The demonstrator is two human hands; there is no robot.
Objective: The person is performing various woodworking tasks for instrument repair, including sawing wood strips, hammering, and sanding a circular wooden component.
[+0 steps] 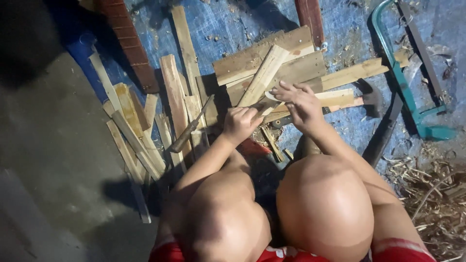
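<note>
Knees [272, 208] | left hand [240, 123] fingers gripping wood strip [262, 77], pointing up-right | right hand [301, 104] fingers spread

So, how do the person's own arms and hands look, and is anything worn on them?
Both arms are bare from the hands up: no sleeves, gloves, watch or rings can be seen. The left hand and right hand are bare too. The fingers are short and rounded. The only clothing in view is red fabric with white marks at the lower edge, by the bare knees.
</note>
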